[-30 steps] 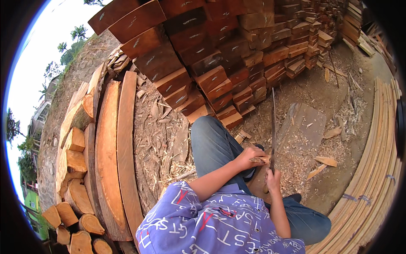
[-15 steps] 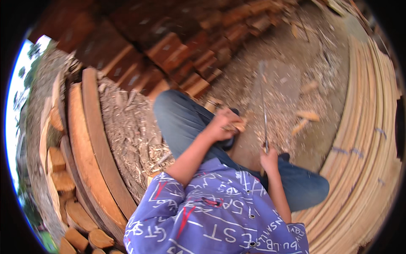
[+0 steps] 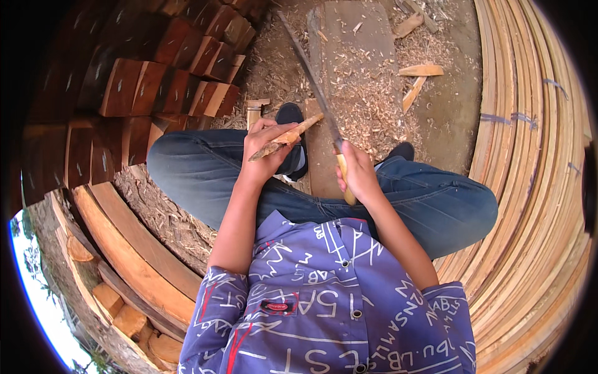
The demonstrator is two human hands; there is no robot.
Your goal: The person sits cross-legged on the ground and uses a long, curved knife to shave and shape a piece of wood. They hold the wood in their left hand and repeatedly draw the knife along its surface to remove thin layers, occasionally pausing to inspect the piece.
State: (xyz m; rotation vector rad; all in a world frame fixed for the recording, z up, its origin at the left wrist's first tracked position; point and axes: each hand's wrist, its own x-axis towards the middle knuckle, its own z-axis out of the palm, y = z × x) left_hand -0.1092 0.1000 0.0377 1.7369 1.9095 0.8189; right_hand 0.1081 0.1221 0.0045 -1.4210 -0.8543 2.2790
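My left hand (image 3: 258,153) is closed around a rough, pointed piece of wood (image 3: 301,127) with a dark, splintered near end. Its thin far end reaches up to the right, close to the machete's blade; I cannot tell whether they touch. In my right hand (image 3: 360,173) is a machete (image 3: 309,73), gripped by its pale yellow wooden handle. The long dark blade slants away toward the far left. Both hands are above my bent legs, over a flat wooden board (image 3: 322,177) on the ground.
Wood chips (image 3: 367,118) and a few offcuts (image 3: 421,70) are scattered ahead. Stacked reddish-brown timber blocks (image 3: 124,87) rise at the left. Long pale strips of wood (image 3: 520,206) lie along the right. Curved planks (image 3: 137,249) and short logs are at the lower left.
The view has turned, so the timber stack sits farther left. The machete has swung from nearly straight ahead to a leftward slant. The wood piece has come round to point up toward the blade.
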